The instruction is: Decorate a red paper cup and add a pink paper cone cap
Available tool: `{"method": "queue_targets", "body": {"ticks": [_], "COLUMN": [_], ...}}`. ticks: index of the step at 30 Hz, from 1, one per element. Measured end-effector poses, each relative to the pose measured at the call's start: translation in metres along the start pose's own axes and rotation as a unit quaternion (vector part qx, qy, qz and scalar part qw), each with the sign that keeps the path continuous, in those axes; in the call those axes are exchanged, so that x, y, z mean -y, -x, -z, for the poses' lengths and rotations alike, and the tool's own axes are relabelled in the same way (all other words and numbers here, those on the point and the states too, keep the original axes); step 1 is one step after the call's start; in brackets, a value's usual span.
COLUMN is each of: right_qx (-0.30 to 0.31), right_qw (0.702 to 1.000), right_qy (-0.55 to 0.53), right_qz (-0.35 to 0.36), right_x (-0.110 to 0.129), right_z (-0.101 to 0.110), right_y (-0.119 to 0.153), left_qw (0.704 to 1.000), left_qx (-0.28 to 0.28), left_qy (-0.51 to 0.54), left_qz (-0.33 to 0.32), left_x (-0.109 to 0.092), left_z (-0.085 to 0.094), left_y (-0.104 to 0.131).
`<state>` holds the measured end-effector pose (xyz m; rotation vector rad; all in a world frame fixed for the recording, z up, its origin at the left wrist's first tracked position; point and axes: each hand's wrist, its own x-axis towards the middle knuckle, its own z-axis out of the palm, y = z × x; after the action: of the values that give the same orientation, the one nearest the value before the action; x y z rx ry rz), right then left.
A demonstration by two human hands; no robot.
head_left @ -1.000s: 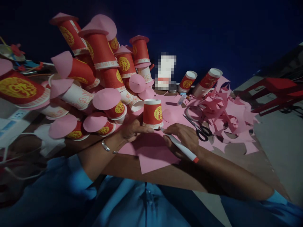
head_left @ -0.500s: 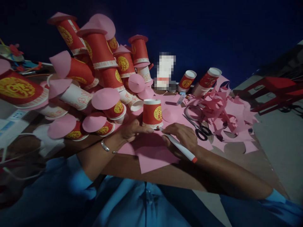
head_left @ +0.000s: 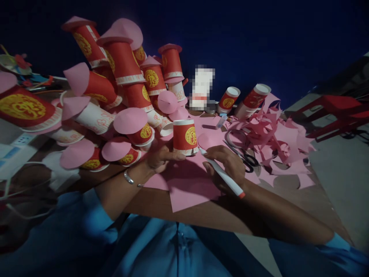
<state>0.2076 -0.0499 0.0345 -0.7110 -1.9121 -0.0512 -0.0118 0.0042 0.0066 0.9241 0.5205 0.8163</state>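
A red paper cup [head_left: 181, 136] with a yellow emblem and white bands at both ends is held up over pink paper. My left hand [head_left: 163, 157], wearing a silver bangle, grips it at its lower left, thumb along the white bottom band; the other fingers are partly hidden. My right hand [head_left: 226, 165] is closed around a white marker pen [head_left: 223, 175] with a red end. The pen's tip points at the cup's lower right edge; whether it touches cannot be made out. Beneath both hands lies a pink paper sheet [head_left: 187, 184].
Red cups with pink paper cones [head_left: 122, 59] are stacked and lying on the left. On the right are scissors [head_left: 248, 159], pink paper scraps [head_left: 276, 138] and two cup stacks, one marked by this red cup [head_left: 229, 100]. A red stool [head_left: 331, 111] stands beyond the table.
My right hand with the marker has drawn slightly right, away from the cup's bottom edge. The cup has shifted slightly left, and dark marks now show on its lower band.
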Motion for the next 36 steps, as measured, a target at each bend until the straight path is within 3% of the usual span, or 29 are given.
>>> {"method": "queue_targets", "body": {"ticks": [8, 11, 18, 36], "right_qx": [-0.018, -0.002, 0.015, 0.041], "right_qw": [1.000, 1.000, 0.999, 0.999], "right_qy": [0.012, 0.006, -0.039, -0.009], "right_qz": [-0.015, -0.013, 0.014, 0.032], "right_x": [-0.006, -0.004, 0.000, 0.005], "right_z": [-0.003, -0.003, -0.004, -0.002], "right_y": [0.004, 0.005, 0.004, 0.004], "left_qw": [0.999, 1.000, 0.999, 0.999], "left_qx": [-0.007, 0.007, -0.020, 0.001], "left_qy": [0.031, 0.024, -0.020, -0.035], "left_qz": [0.032, 0.019, 0.031, 0.020], "left_x": [-0.002, 0.000, 0.003, 0.006], "left_z": [0.000, -0.001, -0.001, 0.004], "left_y": [0.000, 0.000, 0.002, 0.000]}}
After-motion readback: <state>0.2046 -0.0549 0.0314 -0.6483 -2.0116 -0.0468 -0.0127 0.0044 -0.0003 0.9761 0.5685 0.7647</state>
